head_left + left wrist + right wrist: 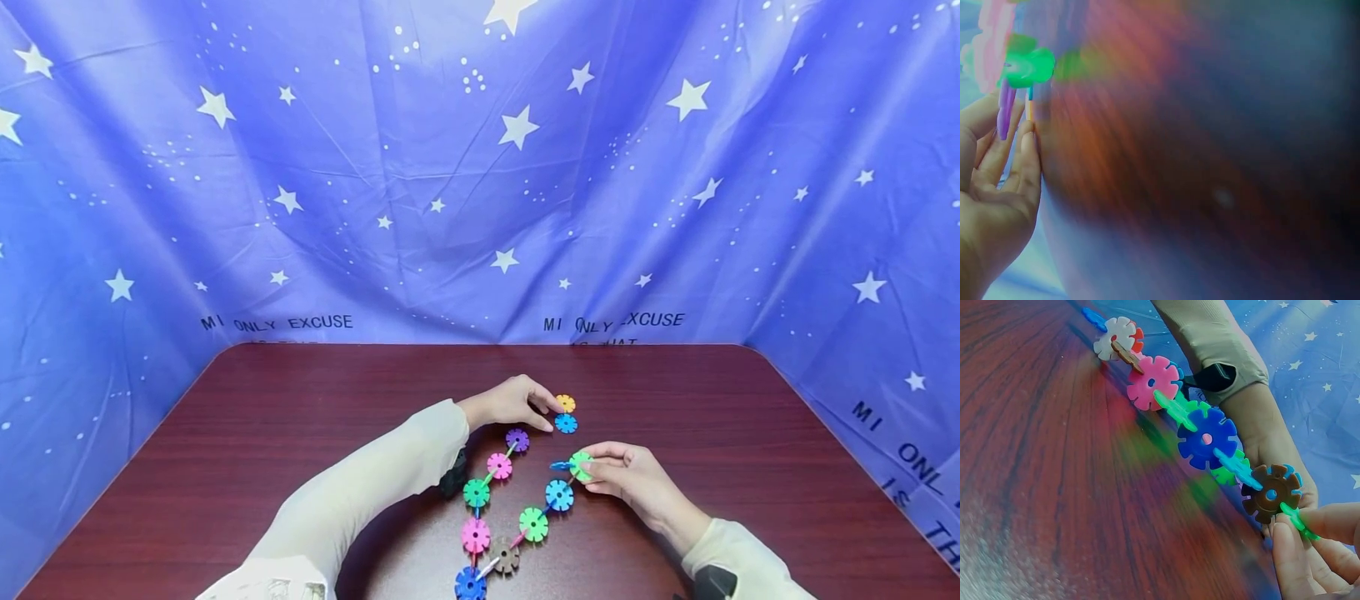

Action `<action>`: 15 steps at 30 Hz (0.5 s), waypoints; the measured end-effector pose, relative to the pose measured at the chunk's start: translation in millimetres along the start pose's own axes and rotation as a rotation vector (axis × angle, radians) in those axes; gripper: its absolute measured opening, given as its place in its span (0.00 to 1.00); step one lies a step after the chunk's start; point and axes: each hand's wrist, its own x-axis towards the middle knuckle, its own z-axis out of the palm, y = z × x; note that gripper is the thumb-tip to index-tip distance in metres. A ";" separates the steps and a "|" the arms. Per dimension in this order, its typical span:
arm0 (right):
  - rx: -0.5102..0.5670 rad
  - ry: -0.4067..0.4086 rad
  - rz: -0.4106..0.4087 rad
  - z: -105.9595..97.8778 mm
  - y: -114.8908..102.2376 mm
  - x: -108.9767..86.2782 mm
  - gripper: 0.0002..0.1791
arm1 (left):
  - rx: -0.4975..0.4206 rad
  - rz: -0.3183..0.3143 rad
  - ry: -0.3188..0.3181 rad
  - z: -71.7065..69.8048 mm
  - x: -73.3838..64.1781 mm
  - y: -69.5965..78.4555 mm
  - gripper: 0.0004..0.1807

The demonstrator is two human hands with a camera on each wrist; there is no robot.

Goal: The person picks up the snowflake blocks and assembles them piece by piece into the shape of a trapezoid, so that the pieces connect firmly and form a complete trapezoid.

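Notched plastic discs of several colours are linked into a bent chain on the table. One arm ends at a purple disc (517, 440); a dark blue disc (470, 584) sits at the near bend. My right hand (637, 483) pinches a light green disc (581, 467) at the other end, beside a brown disc (1271, 494) in the right wrist view. Beyond the chain, my left hand (513, 402) reaches with bent fingers to a loose orange disc (565, 404), fingertips at its edge. A light blue disc (566, 423) lies right below it.
The dark red wooden table (300, 400) runs back to a blue star-printed cloth (450, 167). The chain lies between my forearms, its pink disc (476, 535) and brownish disc (505, 556) near the bend. Much of the left wrist view is blurred.
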 end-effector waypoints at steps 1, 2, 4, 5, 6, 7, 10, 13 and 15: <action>-0.001 -0.002 0.000 0.1 0.2 0.0 0.07 | 0.012 0.003 0.003 1.3 2.1 -0.1 0.17; -0.001 0.000 0.004 0.4 0.1 -0.1 0.07 | 0.021 0.007 0.004 2.7 4.2 -0.3 0.17; -0.006 0.005 0.013 0.9 0.0 -0.2 0.07 | 0.036 0.016 0.007 4.8 7.7 0.2 0.17; -0.008 0.003 0.014 0.9 -0.2 -0.2 0.07 | 0.039 0.022 0.007 5.8 9.3 0.2 0.17; -0.008 0.005 0.017 1.1 -0.3 -0.3 0.06 | 0.042 0.029 0.006 6.8 10.8 0.4 0.17; -0.008 0.003 0.017 1.2 -0.5 -0.4 0.06 | 0.044 0.037 0.005 7.5 12.0 0.4 0.17; -0.007 0.002 0.011 1.4 -1.0 -0.5 0.06 | 0.045 0.058 0.009 8.4 14.4 0.2 0.16; -0.011 0.006 0.005 1.4 -1.4 -1.0 0.06 | 0.061 0.061 0.025 8.7 14.8 -0.8 0.14; -0.018 0.013 0.006 1.0 -1.2 -1.3 0.06 | 0.087 0.055 0.041 8.5 14.9 -0.8 0.14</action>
